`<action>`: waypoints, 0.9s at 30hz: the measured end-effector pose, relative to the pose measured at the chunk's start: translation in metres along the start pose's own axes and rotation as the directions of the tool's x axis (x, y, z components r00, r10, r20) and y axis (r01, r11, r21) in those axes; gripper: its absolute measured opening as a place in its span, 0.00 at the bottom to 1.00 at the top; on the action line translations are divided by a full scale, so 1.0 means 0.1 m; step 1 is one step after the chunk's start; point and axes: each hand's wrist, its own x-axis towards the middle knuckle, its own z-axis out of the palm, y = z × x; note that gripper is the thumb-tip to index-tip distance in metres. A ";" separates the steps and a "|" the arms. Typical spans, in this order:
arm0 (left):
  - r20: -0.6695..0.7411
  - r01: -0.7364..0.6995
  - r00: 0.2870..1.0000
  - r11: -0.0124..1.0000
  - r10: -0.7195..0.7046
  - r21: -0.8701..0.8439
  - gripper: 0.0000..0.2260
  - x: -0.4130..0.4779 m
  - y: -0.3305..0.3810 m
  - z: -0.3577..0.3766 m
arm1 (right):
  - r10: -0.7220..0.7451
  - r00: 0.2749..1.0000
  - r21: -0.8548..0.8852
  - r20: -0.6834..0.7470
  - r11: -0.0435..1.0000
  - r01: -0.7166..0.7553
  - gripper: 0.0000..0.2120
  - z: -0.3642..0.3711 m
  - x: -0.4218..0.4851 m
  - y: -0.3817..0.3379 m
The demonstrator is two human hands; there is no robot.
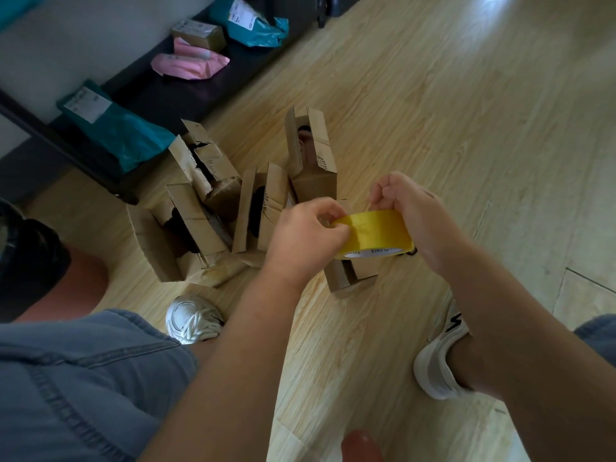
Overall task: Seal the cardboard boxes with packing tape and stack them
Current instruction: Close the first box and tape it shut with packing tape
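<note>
Packing tape (373, 233), a yellow roll, is being held in the air at the middle of the view, above the wooden floor (466, 111); the right hand (410, 211) is gripping its 3 o'clock side, fingers curled over the top rim; the left hand (306, 235) is pinching at its 9 o'clock face, thumb and fingertips pressed together on the yellow surface; cardboard boxes (206, 195) are standing open-flapped on the floor from 9 to 11 o'clock of the roll, crowding together with their edges touching or nearly so; a tall box (311, 155) is rising at 11 o'clock, just beyond the knuckles; a small box (350, 281) is sitting at 6 o'clock, partly hidden under the roll; bare floor is stretching from 12 round to 4 o'clock; a dark low shelf (140, 91) is running along the 10 o'clock edge, carrying teal and pink parcels; white shoes are planted at 7 and 5 o'clock.
</note>
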 end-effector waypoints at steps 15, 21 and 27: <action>0.317 0.135 0.943 0.985 -0.096 -0.106 0.20 -0.07 0.10 0.15 | -0.024 1.000 -0.165 -0.006 0.986 0.023 0.15 -0.15 0.10 0.06; 0.277 0.114 0.958 0.983 -0.071 -0.144 0.14 -0.09 0.13 0.23 | -0.085 0.986 -0.205 -0.141 0.977 0.055 0.14 -0.13 0.07 0.01; 0.314 0.148 0.946 0.970 -0.082 -0.192 0.11 -0.09 0.11 0.22 | -0.072 0.982 -0.205 -0.177 0.978 0.035 0.13 -0.14 0.07 0.00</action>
